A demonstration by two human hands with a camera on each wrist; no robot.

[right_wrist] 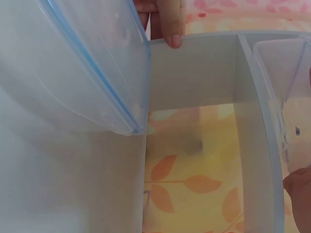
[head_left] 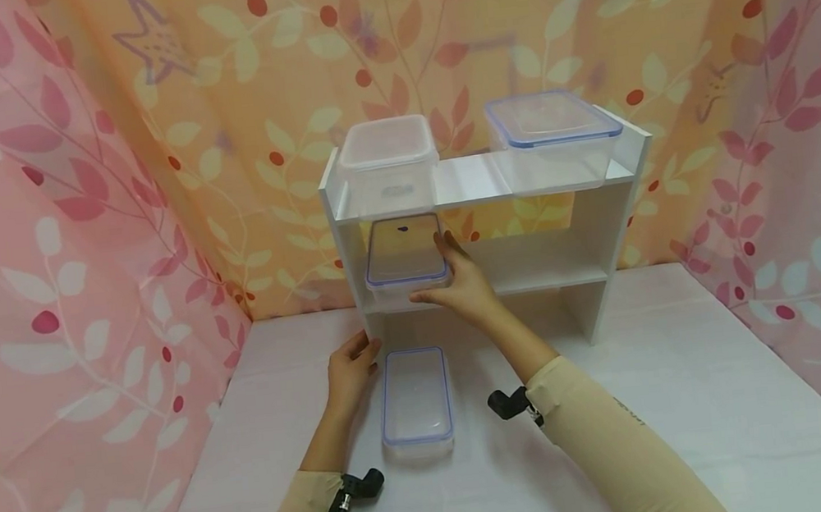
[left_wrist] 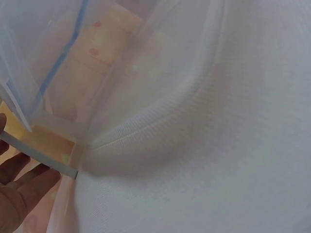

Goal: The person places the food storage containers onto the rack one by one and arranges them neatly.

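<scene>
My left hand [head_left: 350, 369] grips the lower left side panel of a white shelf unit [head_left: 548, 263]; its thumb lies over the panel's edge in the right wrist view. My right hand [head_left: 464, 285] holds the right side of a clear food container [head_left: 404, 250] with a blue-rimmed lid, thumb low at the front and fingers higher by the lid. That container is at the left end of the middle shelf. In front of the unit, on the table, lies another clear food container [head_left: 415, 396] with a blue-rimmed lid, close to my left hand and touched by neither hand.
On the top shelf, a clear container with a whitish lid [head_left: 389, 167] stands left and a larger blue-rimmed container [head_left: 555, 143] stands right. A white cloth covers the table [head_left: 691, 394]. Patterned curtains [head_left: 275, 79] hang behind and at both sides.
</scene>
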